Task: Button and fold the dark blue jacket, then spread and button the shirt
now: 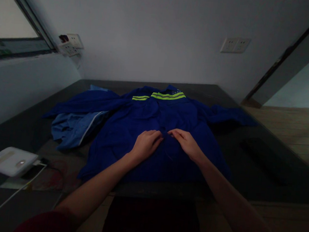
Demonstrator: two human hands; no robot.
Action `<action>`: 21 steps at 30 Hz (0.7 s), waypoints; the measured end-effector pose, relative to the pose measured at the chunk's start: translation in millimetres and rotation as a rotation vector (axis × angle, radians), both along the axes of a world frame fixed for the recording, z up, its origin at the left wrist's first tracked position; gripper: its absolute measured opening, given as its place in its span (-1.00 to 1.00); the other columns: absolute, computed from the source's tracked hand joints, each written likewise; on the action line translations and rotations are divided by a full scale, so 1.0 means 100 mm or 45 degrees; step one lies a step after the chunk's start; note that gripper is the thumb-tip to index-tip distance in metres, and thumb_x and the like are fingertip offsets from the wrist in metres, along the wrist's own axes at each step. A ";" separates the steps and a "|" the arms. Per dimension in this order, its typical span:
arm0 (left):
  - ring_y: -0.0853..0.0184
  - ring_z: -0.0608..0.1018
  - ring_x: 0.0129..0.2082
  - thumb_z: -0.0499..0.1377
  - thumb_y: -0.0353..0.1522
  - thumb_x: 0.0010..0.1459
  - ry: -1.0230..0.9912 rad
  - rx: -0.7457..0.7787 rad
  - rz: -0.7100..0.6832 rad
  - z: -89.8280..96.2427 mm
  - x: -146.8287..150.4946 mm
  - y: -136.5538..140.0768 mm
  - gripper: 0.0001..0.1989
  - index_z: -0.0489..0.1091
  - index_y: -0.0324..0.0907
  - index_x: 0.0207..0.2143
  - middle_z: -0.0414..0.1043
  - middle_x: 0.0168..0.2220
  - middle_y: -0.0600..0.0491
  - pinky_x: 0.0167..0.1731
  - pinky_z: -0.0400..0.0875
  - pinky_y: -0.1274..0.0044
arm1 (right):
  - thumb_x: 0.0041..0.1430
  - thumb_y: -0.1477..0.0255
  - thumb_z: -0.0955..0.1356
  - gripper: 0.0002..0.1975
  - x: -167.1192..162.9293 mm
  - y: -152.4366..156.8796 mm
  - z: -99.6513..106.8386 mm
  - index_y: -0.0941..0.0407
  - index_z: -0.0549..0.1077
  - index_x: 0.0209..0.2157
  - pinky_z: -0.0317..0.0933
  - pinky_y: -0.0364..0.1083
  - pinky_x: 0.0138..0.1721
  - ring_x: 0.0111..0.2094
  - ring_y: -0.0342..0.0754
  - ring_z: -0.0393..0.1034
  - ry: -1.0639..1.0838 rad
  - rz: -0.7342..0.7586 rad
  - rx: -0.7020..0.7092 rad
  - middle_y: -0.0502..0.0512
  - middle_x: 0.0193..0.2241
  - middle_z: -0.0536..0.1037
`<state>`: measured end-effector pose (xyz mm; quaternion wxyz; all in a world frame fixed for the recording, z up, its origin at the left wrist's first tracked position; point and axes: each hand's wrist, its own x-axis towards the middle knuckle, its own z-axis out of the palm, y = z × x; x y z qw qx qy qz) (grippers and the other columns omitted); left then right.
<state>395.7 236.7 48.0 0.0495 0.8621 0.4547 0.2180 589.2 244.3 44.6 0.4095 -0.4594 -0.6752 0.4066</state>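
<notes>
A dark blue work jacket [177,162] with yellow-green reflective stripes lies spread out on the dark table, its collar toward the wall and its sleeves out to both sides. My left hand [146,143] rests at the jacket's front middle, fingers curled and pinched on the cloth. Just to its right, my right hand [186,142] pinches the fabric close to the front opening, thumb and fingers together. A small gap separates the two sets of fingertips. The dim light hides whether a button or only cloth is between them.
A lighter blue garment [73,126] lies partly under the jacket's left sleeve. At the left front is a white box-shaped device [12,161] with a white cable [12,195]. A dark flat object [263,159] lies on the table [230,145] at right. Sockets [235,45] are on the wall.
</notes>
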 end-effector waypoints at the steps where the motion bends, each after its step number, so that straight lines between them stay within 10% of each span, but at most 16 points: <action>1: 0.33 0.47 -0.31 -0.03 -0.33 0.27 0.008 -0.001 -0.005 0.00 0.00 0.00 -0.85 0.30 -0.13 -0.29 0.43 -0.32 0.06 -0.30 0.25 0.52 | 0.18 0.33 0.26 -0.75 0.01 0.02 -0.02 0.15 0.51 -0.28 0.32 -0.09 -0.19 -0.25 -0.05 0.47 0.002 0.001 0.006 0.09 -0.33 0.58; 21: 0.32 0.47 -0.29 -0.03 -0.32 0.27 0.003 -0.017 0.001 0.00 0.00 0.00 -0.84 0.32 -0.14 -0.26 0.45 -0.31 0.04 -0.27 0.26 0.50 | 0.19 0.39 0.25 -0.77 -0.07 -0.03 -0.02 0.14 0.53 -0.30 0.30 -0.10 -0.21 -0.25 -0.04 0.46 -0.155 0.020 0.202 0.08 -0.32 0.59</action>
